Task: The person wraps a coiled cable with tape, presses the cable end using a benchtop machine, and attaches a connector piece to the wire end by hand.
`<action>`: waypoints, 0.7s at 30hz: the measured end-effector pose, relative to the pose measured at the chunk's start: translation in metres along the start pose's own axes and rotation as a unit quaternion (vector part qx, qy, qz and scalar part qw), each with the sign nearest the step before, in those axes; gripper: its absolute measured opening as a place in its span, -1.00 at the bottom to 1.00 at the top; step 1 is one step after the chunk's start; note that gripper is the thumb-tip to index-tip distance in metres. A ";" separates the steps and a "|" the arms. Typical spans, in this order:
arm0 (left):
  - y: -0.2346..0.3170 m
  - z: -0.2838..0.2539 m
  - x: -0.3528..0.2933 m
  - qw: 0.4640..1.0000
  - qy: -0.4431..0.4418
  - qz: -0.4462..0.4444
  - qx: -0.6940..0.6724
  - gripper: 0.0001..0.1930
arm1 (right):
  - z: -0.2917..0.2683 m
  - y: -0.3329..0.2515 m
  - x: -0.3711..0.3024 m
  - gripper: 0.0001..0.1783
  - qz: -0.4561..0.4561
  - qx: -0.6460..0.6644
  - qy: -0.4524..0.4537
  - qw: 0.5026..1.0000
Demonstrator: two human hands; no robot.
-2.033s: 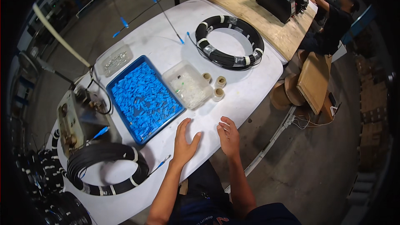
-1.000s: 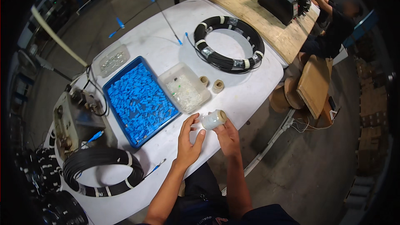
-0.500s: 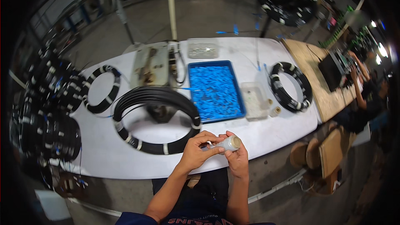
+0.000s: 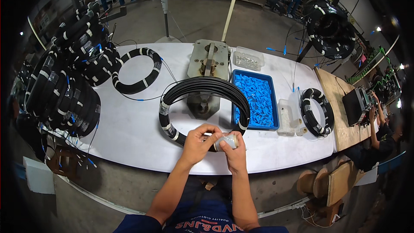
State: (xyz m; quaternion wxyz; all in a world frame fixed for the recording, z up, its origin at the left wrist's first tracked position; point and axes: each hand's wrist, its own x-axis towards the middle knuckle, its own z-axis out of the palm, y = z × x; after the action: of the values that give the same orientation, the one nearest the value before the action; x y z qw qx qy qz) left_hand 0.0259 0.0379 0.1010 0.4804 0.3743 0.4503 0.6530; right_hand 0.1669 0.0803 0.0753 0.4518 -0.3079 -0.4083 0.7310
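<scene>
In my right hand (image 4: 236, 154) is a small roll of clear film (image 4: 228, 141), the fingers wrapped round it. My left hand (image 4: 199, 146) is closed right beside the roll, thumb and fingertips pinched together; what lies between them is too small to make out. Both hands are at the near rim of a large black cable coil (image 4: 202, 85), which partly hides behind them. White bands bind this coil at several spots. Its far side leans up against a metal fixture (image 4: 210, 60) on the table.
A blue tray (image 4: 276, 103) of small blue connectors stands right of the coil, beside clear plastic boxes (image 4: 249, 60). Smaller cable coils (image 4: 137, 90) lie left and right on the white table (image 4: 125, 133). Stacked coils (image 4: 71, 103) crowd the left edge. A co-worker (image 4: 381, 133) works at the far right.
My head view has shifted, so the table appears moved. The roll and both hands have come to the coil's near rim, and the roll is turned more sideways.
</scene>
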 end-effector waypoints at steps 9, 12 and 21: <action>0.020 -0.019 0.023 1.000 0.000 0.016 0.008 -0.89 | 0.032 0.003 0.012 -0.55 -0.001 0.024 -0.016 1.000; 0.025 -0.017 0.025 1.000 0.005 0.020 0.005 -0.87 | 0.031 0.000 0.013 -0.67 0.004 0.038 -0.036 0.999; 0.035 -0.016 0.037 0.974 0.037 0.089 0.204 -0.84 | 0.038 0.006 0.028 -0.78 0.001 0.030 -0.027 0.999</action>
State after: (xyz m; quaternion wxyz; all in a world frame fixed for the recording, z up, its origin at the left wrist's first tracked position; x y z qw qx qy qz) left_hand -0.0086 0.0655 0.1312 0.3171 0.4785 0.5563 0.6009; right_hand 0.1220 0.0923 0.0857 0.4492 -0.2742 -0.3981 0.7514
